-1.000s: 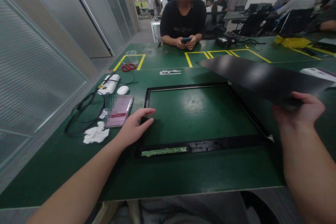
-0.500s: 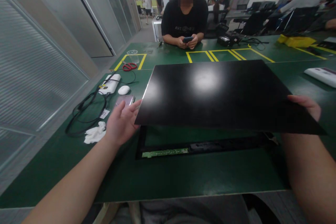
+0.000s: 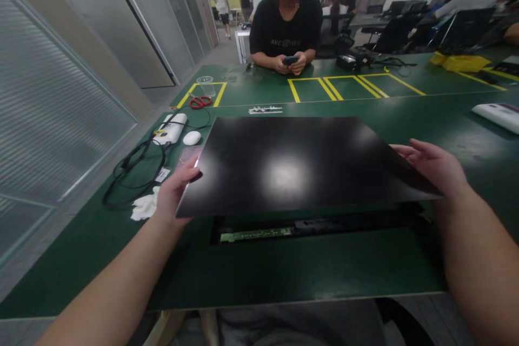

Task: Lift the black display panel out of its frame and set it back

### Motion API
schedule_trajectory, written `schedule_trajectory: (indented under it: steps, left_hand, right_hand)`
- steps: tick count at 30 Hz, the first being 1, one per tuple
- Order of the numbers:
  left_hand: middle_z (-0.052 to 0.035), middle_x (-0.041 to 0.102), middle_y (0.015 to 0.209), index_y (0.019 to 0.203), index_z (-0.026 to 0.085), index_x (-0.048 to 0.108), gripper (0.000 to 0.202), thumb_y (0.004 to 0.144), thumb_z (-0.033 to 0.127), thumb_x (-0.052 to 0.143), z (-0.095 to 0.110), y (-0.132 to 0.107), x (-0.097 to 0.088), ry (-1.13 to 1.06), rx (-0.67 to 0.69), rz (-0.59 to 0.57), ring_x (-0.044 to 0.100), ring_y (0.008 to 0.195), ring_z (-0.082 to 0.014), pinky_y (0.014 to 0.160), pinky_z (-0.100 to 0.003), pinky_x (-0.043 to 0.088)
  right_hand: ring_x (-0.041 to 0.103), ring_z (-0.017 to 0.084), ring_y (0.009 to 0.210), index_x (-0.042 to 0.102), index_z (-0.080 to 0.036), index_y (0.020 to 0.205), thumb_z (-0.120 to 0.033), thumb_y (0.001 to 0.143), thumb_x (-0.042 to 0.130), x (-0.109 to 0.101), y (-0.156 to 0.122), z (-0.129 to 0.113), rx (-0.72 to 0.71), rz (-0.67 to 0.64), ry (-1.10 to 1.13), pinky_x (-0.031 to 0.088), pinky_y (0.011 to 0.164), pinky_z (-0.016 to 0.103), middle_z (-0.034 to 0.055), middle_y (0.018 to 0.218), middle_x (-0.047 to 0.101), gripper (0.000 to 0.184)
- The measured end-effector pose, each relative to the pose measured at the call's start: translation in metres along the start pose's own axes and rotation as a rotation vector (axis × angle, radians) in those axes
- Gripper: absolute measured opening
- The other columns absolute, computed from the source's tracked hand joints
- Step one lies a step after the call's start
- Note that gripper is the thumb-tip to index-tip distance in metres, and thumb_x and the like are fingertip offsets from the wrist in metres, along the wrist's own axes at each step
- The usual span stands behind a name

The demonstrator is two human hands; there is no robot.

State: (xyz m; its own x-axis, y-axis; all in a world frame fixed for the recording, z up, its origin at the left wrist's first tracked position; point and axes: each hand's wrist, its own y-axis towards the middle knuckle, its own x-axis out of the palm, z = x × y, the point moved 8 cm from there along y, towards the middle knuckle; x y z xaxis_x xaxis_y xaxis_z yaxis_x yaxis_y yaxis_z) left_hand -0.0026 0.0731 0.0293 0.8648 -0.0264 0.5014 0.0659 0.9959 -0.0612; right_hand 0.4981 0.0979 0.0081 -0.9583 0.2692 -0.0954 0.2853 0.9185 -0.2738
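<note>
A large glossy black panel [image 3: 300, 165] hangs flat above a black rectangular frame [image 3: 316, 224] lying on the green table [image 3: 284, 270]. My left hand [image 3: 174, 192] grips the panel's left edge, thumb on top. My right hand [image 3: 436, 165] holds its right edge from beneath, fingers curled along the rim. Only the frame's near bar shows, with a green circuit strip [image 3: 255, 234] in it; the panel hides the other sides.
To the left lie a white cloth [image 3: 145, 207], a black cable loop [image 3: 133, 173], a phone [image 3: 187, 154], a white mouse [image 3: 192, 138] and red scissors [image 3: 198, 101]. A person in black [image 3: 286, 32] sits opposite holding a phone. A white device [image 3: 497, 114] lies at right.
The panel swung from my right side over the frame, then came down and toward me. My left hand left the frame's edge and took the panel's left edge.
</note>
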Motion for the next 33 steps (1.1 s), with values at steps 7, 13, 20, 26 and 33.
schedule_trajectory:
  steps: [7, 13, 20, 26, 33]
  left_hand:
    - [-0.0069, 0.083, 0.101, 0.115, 0.017, 0.075, 0.048, 0.067, 0.019, 0.075, 0.004, -0.001, -0.003, -0.042, 0.037, 0.054, 0.074, 0.113, -0.0356, 0.107, -0.048, 0.055]
    - [-0.0063, 0.082, 0.110, 0.118, 0.016, 0.075, 0.044, 0.075, 0.021, 0.070, 0.008, -0.002, -0.002, 0.013, 0.080, 0.045, 0.069, 0.122, -0.0352, 0.110, -0.046, 0.054]
    - [-0.0044, 0.083, 0.107, 0.124, 0.018, 0.074, 0.051, 0.074, 0.024, 0.075, 0.002, -0.003, -0.002, 0.018, 0.048, 0.030, 0.070, 0.121, -0.0364, 0.108, -0.046, 0.055]
    - [-0.0047, 0.082, 0.109, 0.132, 0.017, 0.070, 0.055, 0.078, 0.027, 0.077, -0.005, -0.001, -0.009, 0.014, 0.003, -0.014, 0.070, 0.119, -0.0351, 0.102, -0.040, 0.058]
    - [0.0032, 0.083, 0.108, 0.114, 0.022, 0.078, 0.038, 0.077, 0.021, 0.083, -0.003, 0.000, -0.009, -0.004, 0.037, 0.008, 0.076, 0.090, -0.0192, 0.081, -0.024, 0.061]
  right_hand:
    - [0.065, 0.012, 0.054, 0.073, -0.018, 0.098, -0.014, 0.079, 0.060, 0.008, -0.003, 0.007, 0.079, 0.036, 0.056, 0.053, 0.048, 0.019, 0.0034, 0.073, 0.073, 0.023]
    - [0.069, 0.019, 0.055, 0.064, -0.020, 0.099, -0.012, 0.082, 0.056, 0.005, -0.015, -0.007, 0.031, 0.169, -0.092, 0.056, 0.049, 0.024, 0.0091, 0.066, 0.073, 0.020]
    - [0.069, 0.019, 0.054, 0.061, -0.020, 0.099, -0.012, 0.087, 0.054, 0.001, -0.015, -0.007, 0.021, 0.200, -0.172, 0.054, 0.047, 0.022, 0.0091, 0.064, 0.073, 0.016]
    - [0.069, 0.016, 0.053, 0.063, -0.018, 0.094, -0.008, 0.088, 0.054, -0.003, -0.013, -0.009, -0.003, 0.231, -0.163, 0.055, 0.049, 0.021, 0.0085, 0.064, 0.073, 0.015]
    - [0.068, 0.016, 0.053, 0.063, -0.018, 0.091, -0.007, 0.088, 0.054, -0.003, -0.013, -0.008, 0.000, 0.240, -0.153, 0.055, 0.049, 0.021, 0.0085, 0.064, 0.072, 0.014]
